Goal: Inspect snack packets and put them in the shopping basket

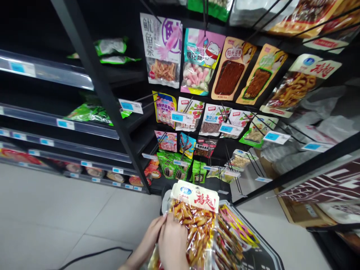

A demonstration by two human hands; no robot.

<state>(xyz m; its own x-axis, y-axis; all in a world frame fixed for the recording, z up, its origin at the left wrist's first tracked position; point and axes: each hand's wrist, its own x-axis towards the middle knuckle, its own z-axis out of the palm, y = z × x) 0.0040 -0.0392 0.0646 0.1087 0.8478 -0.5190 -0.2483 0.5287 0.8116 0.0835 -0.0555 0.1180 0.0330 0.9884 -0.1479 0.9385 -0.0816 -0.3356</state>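
Low in the view, a clear-fronted snack bag (197,225) with a cream header and red lettering faces up, showing brown glossy pieces inside. At its left edge, my left hand (154,230) is closed, its fingertips partly hidden. My right hand (173,240) lies over the bag's left side with curled fingers gripping it. Part of another package shows beneath my hands. Just right of the held bag, a grey shopping basket (267,245) contains several colourful snack packets (234,228).
Ahead, snack packets such as a squid-strip bag (163,71) hang from metal hooks with price tags. A black post (104,93) separates them from the shelves (50,112) on the left. A wooden box (300,213) stands at right. A black cable (95,253) crosses the tiled floor.
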